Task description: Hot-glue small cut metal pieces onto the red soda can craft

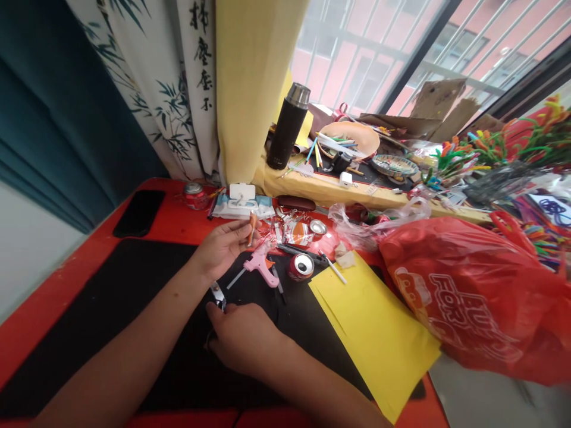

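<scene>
My left hand [223, 245] is raised over the black mat [134, 285], its fingers pinched on a small orange stick [252, 227]. My right hand [243, 336] rests low on the mat, fingers curled around a pair of small pliers [218, 295] whose metal tip pokes out to the upper left. A pink glue gun [261, 266] lies on the mat between the two hands. An opened drink can [301, 267] stands just right of the glue gun.
Yellow paper sheets [375, 327] lie right of my hands. A red plastic bag [482, 297] bulges at the right. A black phone [139, 213] lies far left on the red table. A dark flask [288, 126], bowl and craft clutter crowd the window sill.
</scene>
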Motion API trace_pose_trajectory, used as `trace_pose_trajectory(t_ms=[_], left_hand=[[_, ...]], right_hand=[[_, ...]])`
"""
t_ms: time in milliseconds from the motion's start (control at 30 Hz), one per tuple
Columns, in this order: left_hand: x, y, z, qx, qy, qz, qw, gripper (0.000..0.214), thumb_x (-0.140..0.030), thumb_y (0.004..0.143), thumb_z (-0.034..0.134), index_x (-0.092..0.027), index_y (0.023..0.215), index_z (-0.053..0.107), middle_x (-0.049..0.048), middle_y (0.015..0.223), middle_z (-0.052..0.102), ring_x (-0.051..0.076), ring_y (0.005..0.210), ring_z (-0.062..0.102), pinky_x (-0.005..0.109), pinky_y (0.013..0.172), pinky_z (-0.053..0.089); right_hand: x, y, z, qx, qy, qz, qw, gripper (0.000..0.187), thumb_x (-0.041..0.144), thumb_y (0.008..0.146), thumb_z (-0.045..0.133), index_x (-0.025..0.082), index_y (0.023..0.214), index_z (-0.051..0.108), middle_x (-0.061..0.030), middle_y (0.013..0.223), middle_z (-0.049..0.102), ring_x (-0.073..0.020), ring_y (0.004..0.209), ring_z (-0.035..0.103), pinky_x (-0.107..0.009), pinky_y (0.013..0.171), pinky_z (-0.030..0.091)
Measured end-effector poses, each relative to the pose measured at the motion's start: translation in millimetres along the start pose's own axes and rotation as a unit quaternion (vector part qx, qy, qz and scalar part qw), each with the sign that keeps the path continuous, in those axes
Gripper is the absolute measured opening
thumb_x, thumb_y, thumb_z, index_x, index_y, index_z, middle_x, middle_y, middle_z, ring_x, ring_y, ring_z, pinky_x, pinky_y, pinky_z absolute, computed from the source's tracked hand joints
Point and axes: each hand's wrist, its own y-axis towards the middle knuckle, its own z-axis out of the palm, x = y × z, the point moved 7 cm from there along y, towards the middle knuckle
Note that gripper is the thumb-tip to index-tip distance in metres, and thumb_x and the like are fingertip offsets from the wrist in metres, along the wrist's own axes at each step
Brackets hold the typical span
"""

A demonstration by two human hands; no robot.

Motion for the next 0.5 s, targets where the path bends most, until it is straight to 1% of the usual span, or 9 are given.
trace_pose_trajectory(t_ms=[33, 100, 333, 433, 500], left_hand=[[0, 0, 0.3, 0.002, 0.0, -0.003, 1.0, 0.036, -0.028, 0.07, 0.106, -0.016, 0.099, 0.09, 0.0075, 0.094, 0.082, 0.016, 0.079, 0.072, 0.029, 0.075, 0.06], [1, 0, 0.8, 0.004, -0.001, -0.006, 1.0, 0.035, -0.028, 0.07, 0.106, -0.016, 0.099, 0.09, 0.007, 0.091, 0.081, 0.016, 0.077, 0.071, 0.029, 0.075, 0.06], [5, -2, 2.4, 0.006, 0.011, -0.024, 1.0, 0.034, -0.028, 0.072, 0.103, -0.014, 0.099, 0.09, 0.0059, 0.081, 0.077, 0.014, 0.071, 0.068, 0.027, 0.072, 0.058], [6, -1, 1.2, 0.005, 0.013, -0.026, 1.0, 0.031, -0.027, 0.073, 0.102, -0.013, 0.098, 0.089, 0.0059, 0.08, 0.077, 0.015, 0.071, 0.068, 0.028, 0.072, 0.057], [7, 0, -0.3, 0.002, 0.013, -0.028, 1.0, 0.031, -0.027, 0.073, 0.102, -0.013, 0.097, 0.089, 0.0062, 0.08, 0.078, 0.015, 0.071, 0.068, 0.028, 0.073, 0.058]], right_hand=[[1, -1, 0, -0.002, -0.002, -0.005, 1.0, 0.045, 0.034, 0.106, 0.069, 0.01, 0.145, 0.064, -0.0209, 0.108, 0.085, -0.0358, 0.087, 0.085, -0.04, 0.067, 0.067], [3, -4, 0, -0.009, -0.004, -0.012, 1.0, 0.044, 0.032, 0.107, 0.068, 0.01, 0.144, 0.064, -0.0202, 0.106, 0.085, -0.0353, 0.085, 0.085, -0.04, 0.066, 0.066], [5, -10, -1, -0.019, -0.001, -0.023, 1.0, 0.044, 0.042, 0.107, 0.074, 0.011, 0.139, 0.067, -0.0178, 0.099, 0.086, -0.035, 0.083, 0.086, -0.039, 0.064, 0.066], [4, -16, -4, -0.017, 0.021, -0.031, 0.999, 0.046, 0.044, 0.106, 0.076, 0.013, 0.139, 0.069, -0.0164, 0.101, 0.087, -0.0351, 0.088, 0.086, -0.039, 0.069, 0.067], [-2, -21, -8, -0.037, 0.063, -0.025, 0.997, 0.044, 0.043, 0.107, 0.076, 0.016, 0.141, 0.072, -0.0154, 0.107, 0.088, -0.0342, 0.095, 0.086, -0.039, 0.076, 0.067]])
